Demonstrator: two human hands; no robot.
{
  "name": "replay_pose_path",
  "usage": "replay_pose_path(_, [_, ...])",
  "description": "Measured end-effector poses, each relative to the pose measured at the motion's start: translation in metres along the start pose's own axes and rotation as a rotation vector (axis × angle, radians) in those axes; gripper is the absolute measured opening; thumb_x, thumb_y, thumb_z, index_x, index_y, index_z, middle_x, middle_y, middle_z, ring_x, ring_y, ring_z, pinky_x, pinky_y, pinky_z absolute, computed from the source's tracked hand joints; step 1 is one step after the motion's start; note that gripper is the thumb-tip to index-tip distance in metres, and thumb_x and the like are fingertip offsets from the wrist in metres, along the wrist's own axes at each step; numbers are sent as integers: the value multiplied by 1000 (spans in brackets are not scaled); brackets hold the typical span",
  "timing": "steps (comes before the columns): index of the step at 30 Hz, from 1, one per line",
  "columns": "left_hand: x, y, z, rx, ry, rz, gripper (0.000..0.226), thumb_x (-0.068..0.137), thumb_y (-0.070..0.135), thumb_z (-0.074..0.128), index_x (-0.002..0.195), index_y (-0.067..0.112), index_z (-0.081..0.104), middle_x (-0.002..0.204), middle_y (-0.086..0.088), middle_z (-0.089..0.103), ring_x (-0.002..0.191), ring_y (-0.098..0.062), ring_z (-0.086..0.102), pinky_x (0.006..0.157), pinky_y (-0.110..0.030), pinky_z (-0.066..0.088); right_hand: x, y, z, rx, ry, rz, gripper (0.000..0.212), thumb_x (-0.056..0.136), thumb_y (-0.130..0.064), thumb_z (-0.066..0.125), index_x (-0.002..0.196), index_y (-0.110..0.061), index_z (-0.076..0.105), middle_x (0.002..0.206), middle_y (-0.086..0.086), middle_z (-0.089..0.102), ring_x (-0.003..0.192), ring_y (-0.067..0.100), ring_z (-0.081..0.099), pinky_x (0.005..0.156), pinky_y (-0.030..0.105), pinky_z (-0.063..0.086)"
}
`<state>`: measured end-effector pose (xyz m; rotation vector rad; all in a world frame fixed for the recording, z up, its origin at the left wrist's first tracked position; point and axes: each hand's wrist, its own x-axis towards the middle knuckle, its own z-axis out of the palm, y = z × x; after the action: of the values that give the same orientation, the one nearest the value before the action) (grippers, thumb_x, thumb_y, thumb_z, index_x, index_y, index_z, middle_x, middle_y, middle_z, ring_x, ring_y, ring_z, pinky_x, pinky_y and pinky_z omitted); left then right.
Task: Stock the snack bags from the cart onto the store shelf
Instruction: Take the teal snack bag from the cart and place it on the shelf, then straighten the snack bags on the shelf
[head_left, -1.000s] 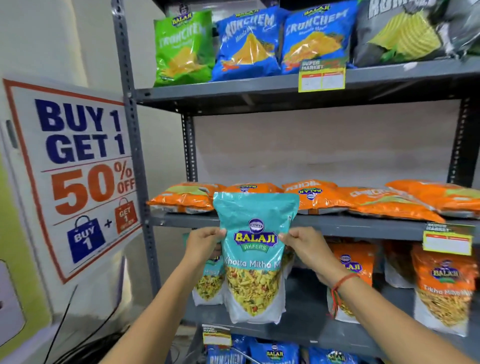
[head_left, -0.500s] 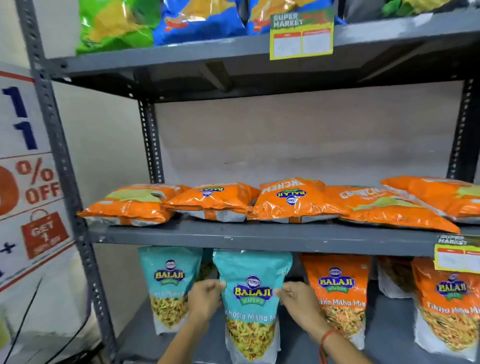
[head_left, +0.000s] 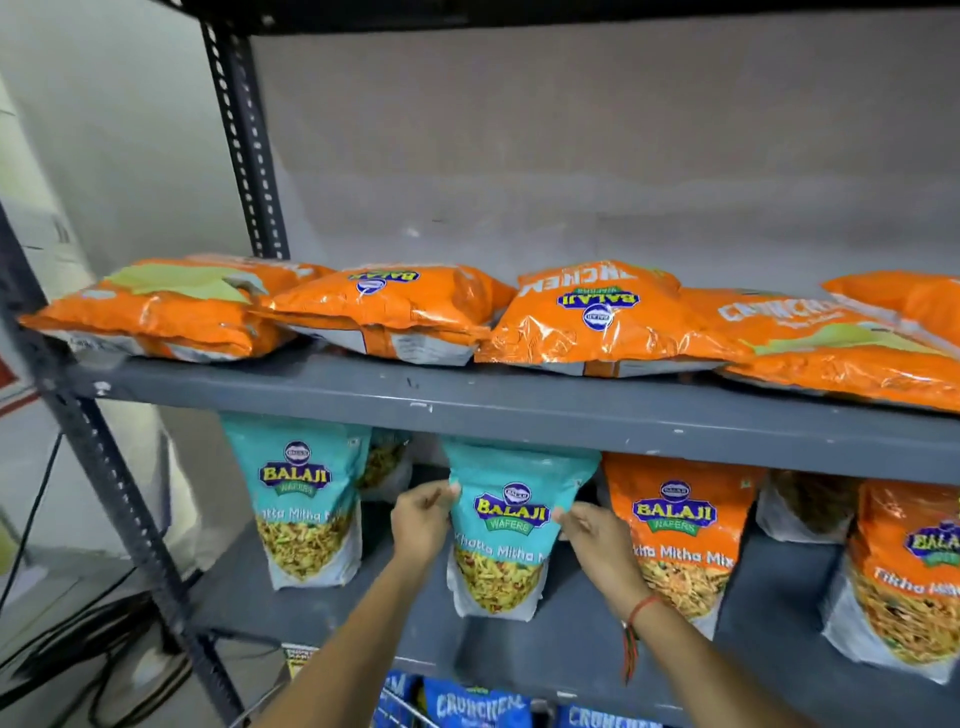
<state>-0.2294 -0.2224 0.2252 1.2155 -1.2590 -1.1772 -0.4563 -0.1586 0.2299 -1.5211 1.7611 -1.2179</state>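
A teal Balaji snack bag stands upright on the lower grey shelf. My left hand grips its left edge and my right hand grips its right edge. Left of it stands another teal bag, with a third partly hidden behind. An orange Balaji bag stands right next to it on the right. No cart shows in this view.
Several orange bags lie flat on the middle shelf. More orange bags stand at the lower right. Blue bags sit on the shelf below. A perforated steel upright runs down the left, with cables on the floor.
The teal bag has gone from in front of the middle shelf down and back onto the lower shelf, both hands still on it. The camera has come closer and tilted down.
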Motion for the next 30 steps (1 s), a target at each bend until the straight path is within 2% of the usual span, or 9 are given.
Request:
replay_pose_path(3, [-13,16,2,-52,-55,-38,27,77,34,73,94,14,74,103,-17,75,102,-36,68,87,-43,56,-7,-3,-3,212,-127,69,17,88,-30,65,100,-18,67,102,-3,73,100,19,66,75,27,52])
replay_pose_path(7, [-26,-5,2,-30,-267,-115,59,68,6,80,121,10,55,115,-5,69,103,-18,66,73,-18,56,-16,29,3,273,-369,274,89,75,-27,79,145,-24,24,136,-4,40,129,21,47,102,34,43])
replay_pose_path(8, [-32,-11,3,-2,-293,-146,64,68,0,79,122,12,50,113,2,65,99,-9,63,67,-12,54,-18,41,9,255,-410,305,98,75,-22,80,149,-22,16,141,-1,35,135,24,41,106,37,40])
replay_pose_path(10, [-39,-28,5,67,-298,-189,70,67,-9,77,123,15,43,107,10,59,96,-4,57,61,-7,52,-21,60,24,212,-468,339,97,73,-16,81,148,-24,18,149,0,32,139,24,36,106,36,41])
replay_pose_path(14, [-39,-59,8,172,-222,-170,62,67,-7,77,115,20,47,106,6,62,109,-20,59,66,-4,50,-23,68,46,262,-493,309,61,77,-8,75,121,-33,40,135,-4,53,114,3,53,81,10,48])
replay_pose_path(20, [-28,-71,6,187,-219,-154,58,68,-3,77,106,31,50,110,5,64,109,-16,60,81,-15,52,-15,77,62,247,-385,306,57,74,-18,77,116,-38,43,131,-1,59,118,14,56,94,28,48])
replay_pose_path(26, [-31,-70,5,189,-207,-135,55,74,-5,72,117,18,47,106,7,58,103,-11,54,65,0,47,-20,74,71,287,-325,300,59,74,-15,77,116,-38,42,131,-2,58,120,15,55,92,27,48])
replay_pose_path(28, [-37,-67,5,201,-185,-122,61,73,-1,74,124,15,47,111,4,58,108,-13,55,76,-6,49,-24,70,70,277,-308,297,62,73,-17,79,119,-35,42,133,-1,57,123,16,53,93,28,47])
replay_pose_path(30, [-47,-62,5,203,-120,-107,68,69,6,79,128,14,46,114,0,60,107,-16,58,91,-26,52,-29,65,65,284,-273,290,76,70,-16,82,130,-29,37,136,-2,53,125,17,50,95,31,48])
